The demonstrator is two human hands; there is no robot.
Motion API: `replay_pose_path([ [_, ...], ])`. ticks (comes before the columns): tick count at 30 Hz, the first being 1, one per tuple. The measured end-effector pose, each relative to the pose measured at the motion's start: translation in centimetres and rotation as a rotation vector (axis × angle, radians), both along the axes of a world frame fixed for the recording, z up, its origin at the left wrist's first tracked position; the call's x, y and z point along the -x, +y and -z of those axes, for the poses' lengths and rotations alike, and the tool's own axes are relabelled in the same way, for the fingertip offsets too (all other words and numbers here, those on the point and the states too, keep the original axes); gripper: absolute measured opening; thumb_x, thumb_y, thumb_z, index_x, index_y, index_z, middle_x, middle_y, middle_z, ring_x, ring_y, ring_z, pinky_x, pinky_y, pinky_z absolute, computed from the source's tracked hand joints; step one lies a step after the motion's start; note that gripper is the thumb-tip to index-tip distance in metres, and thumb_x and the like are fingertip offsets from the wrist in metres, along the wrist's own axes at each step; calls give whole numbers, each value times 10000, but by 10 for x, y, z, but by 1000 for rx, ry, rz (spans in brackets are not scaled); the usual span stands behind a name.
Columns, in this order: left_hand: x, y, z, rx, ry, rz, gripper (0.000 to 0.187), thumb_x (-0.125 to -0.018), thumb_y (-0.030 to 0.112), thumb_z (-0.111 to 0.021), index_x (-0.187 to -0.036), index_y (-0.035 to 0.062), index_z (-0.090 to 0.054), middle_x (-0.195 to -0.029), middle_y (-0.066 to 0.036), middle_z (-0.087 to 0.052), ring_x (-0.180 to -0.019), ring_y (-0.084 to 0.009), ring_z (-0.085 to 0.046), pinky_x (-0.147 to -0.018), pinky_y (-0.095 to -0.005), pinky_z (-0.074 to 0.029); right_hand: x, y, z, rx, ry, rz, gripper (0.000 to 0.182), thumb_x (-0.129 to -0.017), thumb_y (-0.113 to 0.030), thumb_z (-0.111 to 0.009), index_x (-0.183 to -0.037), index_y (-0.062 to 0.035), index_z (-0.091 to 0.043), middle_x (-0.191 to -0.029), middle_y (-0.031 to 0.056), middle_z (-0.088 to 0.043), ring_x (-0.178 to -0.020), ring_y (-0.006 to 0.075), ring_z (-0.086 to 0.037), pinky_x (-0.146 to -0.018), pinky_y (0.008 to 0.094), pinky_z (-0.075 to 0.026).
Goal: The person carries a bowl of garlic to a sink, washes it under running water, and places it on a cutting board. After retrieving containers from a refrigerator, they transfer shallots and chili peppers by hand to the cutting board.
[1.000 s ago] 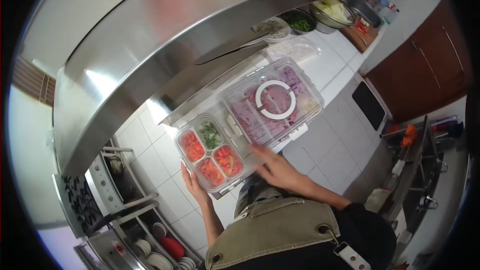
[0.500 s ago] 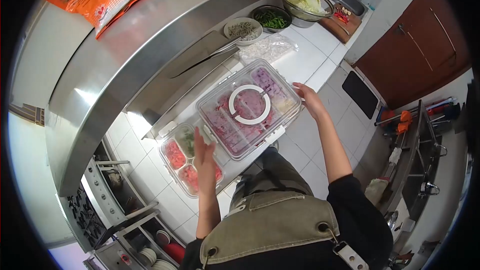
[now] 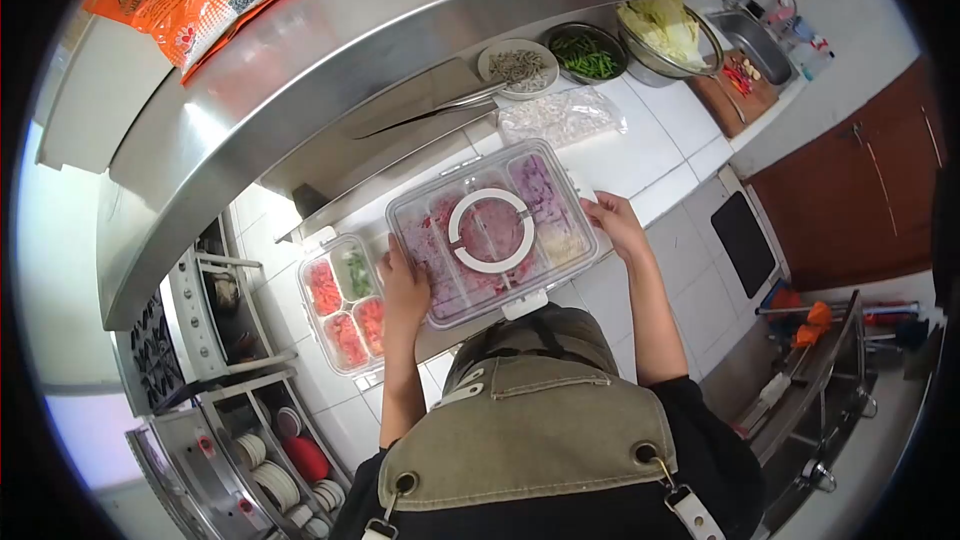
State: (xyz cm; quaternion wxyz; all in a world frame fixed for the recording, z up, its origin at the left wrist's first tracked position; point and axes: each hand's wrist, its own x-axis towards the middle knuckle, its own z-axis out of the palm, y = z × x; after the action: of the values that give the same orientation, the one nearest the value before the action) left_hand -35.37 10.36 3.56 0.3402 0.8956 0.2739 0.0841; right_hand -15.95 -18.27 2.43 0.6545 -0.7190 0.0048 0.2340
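Note:
A clear lidded food container (image 3: 447,305) with a white ring handle (image 3: 494,267) sits at the counter's front edge. Through its lid I see compartments of purple, pinkish and pale chopped food. My left hand (image 3: 405,290) grips its left side, and my right hand (image 3: 615,227) holds the right side near a white latch. Left of my left hand is a smaller clear divided container (image 3: 340,305), with red chopped pieces and some green ones in its sections. The undersides of both hands' grips are hidden.
Behind the container lie a plastic bag (image 3: 560,118) and a long knife (image 3: 430,114). Bowls of small dried fish (image 3: 518,68), green chillies (image 3: 587,53) and cabbage (image 3: 660,32) stand farther back, beside a cutting board (image 3: 733,105). A steel shelf (image 3: 400,10) overhangs the counter.
My left hand has come down from above the smaller container onto the large container's left side. My right hand has closed on the right side. The view has shifted slightly.

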Motion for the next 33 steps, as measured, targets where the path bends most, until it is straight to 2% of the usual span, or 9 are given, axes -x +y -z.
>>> replay_pose_path([
  [6, 6, -11, -21, -73, 40, -68, 528, -778, 27, -510, -1283, -32, -369, -1099, -283, -428, -999, -430, -475, -876, -426, -404, 3, -17, -7, -41, 15, -82, 161, -833, -140, -617, -888, 10, -628, -672, -26, -549, -591, 36, -457, -585, 192, -410],
  [10, 0, -24, -25, -186, 0, -154, 524, -759, -17, -471, -1277, -2, -394, -1088, -266, -457, -962, -419, -501, -819, -437, -434, 2, -15, 15, -62, -13, -97, 177, -841, -141, -608, -935, 8, -622, -703, -17, -575, -631, 42, -490, -600, 194, -415],
  [20, -5, -31, -18, -118, -35, -293, 500, -780, -5, -466, -1274, 57, -418, -1123, -269, -461, -1024, -402, -481, -874, -416, -416, 1, -10, 20, -226, 78, -106, 183, -875, -115, -552, -1023, -11, -575, -787, -14, -596, -694, 40, -517, -648, 200, -416],
  [23, -9, -34, -18, -216, -79, -319, 477, -790, 25, -495, -1261, 48, -427, -1145, -241, -465, -1048, -400, -468, -894, -420, -404, 7, -7, 13, -260, 116, -85, 178, -884, -117, -537, -1024, -11, -562, -830, -2, -603, -729, 51, -530, -669, 209, -424],
  [25, -35, -32, -37, -446, -254, -210, 456, -783, 66, -547, -1229, 34, -459, -1138, -220, -477, -1064, -389, -460, -901, -442, -390, 6, -6, 11, -285, 117, -78, 177, -887, -115, -530, -1028, -11, -554, -850, 3, -604, -746, 58, -535, -680, 214, -426],
  [28, -89, -11, -38, -472, -236, -64, 291, -787, 244, -601, -988, 35, -627, -1080, -153, -554, -1003, -368, -498, -861, -457, -394, 7, -5, 16, -278, 106, -93, 182, -891, -118, -524, -1039, -12, -543, -867, 12, -601, -766, 71, -539, -692, 221, -427],
  [29, -101, -5, -33, -473, -239, -68, 291, -787, 244, -601, -988, 35, -627, -1080, -153, -554, -1003, -368, -498, -861, -457, -394, 8, -4, 16, -290, 95, -82, 180, -891, -123, -526, -1034, -14, -541, -860, 14, -598, -764, 72, -538, -697, 222, -427],
  [31, -121, 4, -23, -369, 1, -20, 273, -777, 319, -612, -829, 58, -674, -982, -137, -605, -906, -377, -541, -828, -447, -409, 7, -5, 17, -308, 70, -72, 179, -891, -128, -528, -1030, -15, -540, -853, 17, -595, -762, 74, -537, -702, 222, -428],
  [33, -128, 14, -8, -309, -39, -17, 285, -764, 342, -625, -791, 64, -679, -945, -145, -614, -879, -375, -557, -819, -441, -416, 5, -8, 33, -251, 63, -104, 216, -898, -139, -518, -1086, -34, -516, -898, 20, -607, -781, 83, -554, -713, 223, -438],
])
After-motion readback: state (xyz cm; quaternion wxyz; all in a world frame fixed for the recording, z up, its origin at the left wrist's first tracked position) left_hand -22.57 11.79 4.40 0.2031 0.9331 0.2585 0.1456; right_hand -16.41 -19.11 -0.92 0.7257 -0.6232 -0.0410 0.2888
